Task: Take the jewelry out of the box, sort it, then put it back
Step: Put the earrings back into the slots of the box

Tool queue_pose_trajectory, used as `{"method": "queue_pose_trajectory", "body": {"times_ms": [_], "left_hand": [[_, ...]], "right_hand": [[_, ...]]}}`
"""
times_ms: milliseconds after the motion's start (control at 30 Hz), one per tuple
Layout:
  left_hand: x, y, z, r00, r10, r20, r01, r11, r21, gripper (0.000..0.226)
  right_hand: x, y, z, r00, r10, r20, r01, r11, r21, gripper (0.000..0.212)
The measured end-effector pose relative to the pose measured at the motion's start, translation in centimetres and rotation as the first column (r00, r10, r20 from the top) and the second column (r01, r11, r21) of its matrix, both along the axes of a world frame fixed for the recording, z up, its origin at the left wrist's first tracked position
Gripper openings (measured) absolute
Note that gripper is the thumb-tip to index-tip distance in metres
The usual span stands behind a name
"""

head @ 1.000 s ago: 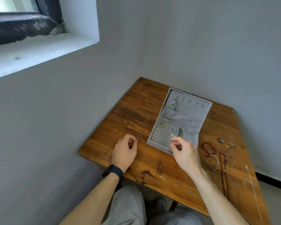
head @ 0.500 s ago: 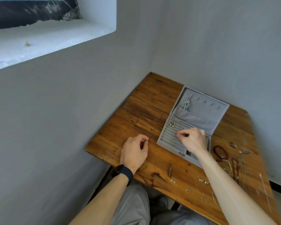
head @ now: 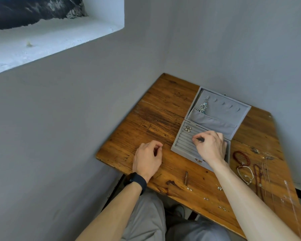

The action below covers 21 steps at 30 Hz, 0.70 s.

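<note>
A grey velvet jewelry box (head: 240, 117) lies open on the wooden table (head: 156, 119). A silver dangling earring (head: 203, 107) hangs inside its lid, and a pair of flower studs (head: 187, 128) sits at the top of the ring rows (head: 183, 142). My right hand (head: 210, 147) hovers over those rows and pinches a small piece of jewelry between thumb and forefinger. My left hand (head: 149, 158) rests on the table left of the box with its fingers curled in. Whether it holds anything is hidden.
Right of the box lie a red bead bracelet (head: 241, 156), a silver bangle (head: 245, 173), a dark bead necklace (head: 257, 180) and thin chains (head: 288, 192). Several small earrings (head: 189, 187) are scattered near the front edge. Grey walls close in on the left and behind.
My right hand has moved from the box's front edge forward over the ring rows, still pinching the small piece. My left hand has stayed put. The view has swung to the left.
</note>
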State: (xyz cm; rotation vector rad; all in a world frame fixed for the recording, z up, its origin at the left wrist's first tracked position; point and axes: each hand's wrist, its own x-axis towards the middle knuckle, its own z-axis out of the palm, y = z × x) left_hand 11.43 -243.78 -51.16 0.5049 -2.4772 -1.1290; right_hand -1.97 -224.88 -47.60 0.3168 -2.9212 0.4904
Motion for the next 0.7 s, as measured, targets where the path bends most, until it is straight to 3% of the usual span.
{"method": "queue_pose_trajectory", "body": {"times_ms": [200,300,400,500,567,700], "left_hand": [[0.1,-0.4,-0.1,1.0,-0.02,0.011,0.019,0.995,0.102,0.012],[-0.3,-1.0,0.1,0.999,-0.048,-0.006,0.048,0.988,0.15,0.012],[-1.8,-1.0,1.1,0.99,-0.141,-0.021,0.143,0.972,0.187,0.013],[-4.3,0.0,3.0,0.964,-0.26,-0.046,0.264,0.953,0.146,0.017],[-6.3,1.0,4.2,0.939,-0.343,-0.025,0.343,0.931,0.124,0.013],[-10.4,2.9,5.9,0.881,-0.443,0.166,0.446,0.895,0.021,0.009]], "right_hand": [[1.6,1.7,0.3,0.997,0.038,-0.07,-0.048,0.989,-0.143,0.015],[3.4,3.9,-0.4,0.993,0.039,-0.112,-0.047,0.996,-0.072,0.031],[4.5,5.7,-1.5,0.997,0.045,0.064,-0.054,0.988,0.146,0.057],[4.7,6.2,-2.3,0.968,0.037,0.249,-0.082,0.982,0.172,0.069],[4.6,6.2,-2.5,0.961,0.031,0.276,-0.077,0.984,0.159,0.07],[4.8,6.0,-2.8,0.968,0.031,0.251,-0.067,0.988,0.136,0.07]]}}
